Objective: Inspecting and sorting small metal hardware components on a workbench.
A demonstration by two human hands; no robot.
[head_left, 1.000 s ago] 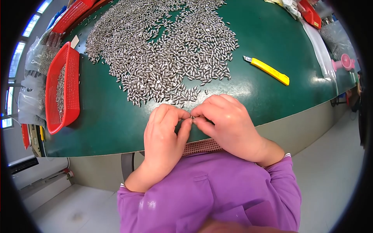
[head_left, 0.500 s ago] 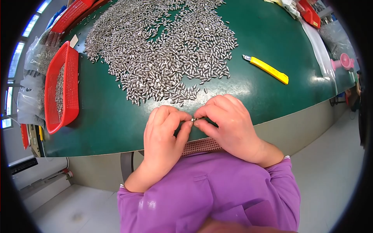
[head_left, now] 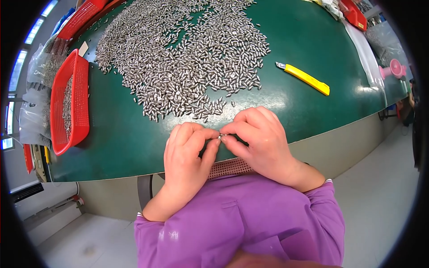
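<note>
A tiny silvery metal piece (head_left: 220,136) sits pinched between the fingertips of both hands at the near edge of the green table, just above a perforated brown tray. Only its shiny end shows; the rest is hidden by fingers, so its full shape cannot be told. It lies just near of the large heap of similar small metal pieces (head_left: 187,58).

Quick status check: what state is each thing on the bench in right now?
Small metal part: pinched between the fingertips of both hands.
Left hand: fingers closed on the part.
Right hand: fingers closed on the part.
Pile of metal parts: loose, spread across the green table.
Red basket: partly filled with metal parts.
Yellow utility knife: lying flat, untouched; blade state unclear.
</note>
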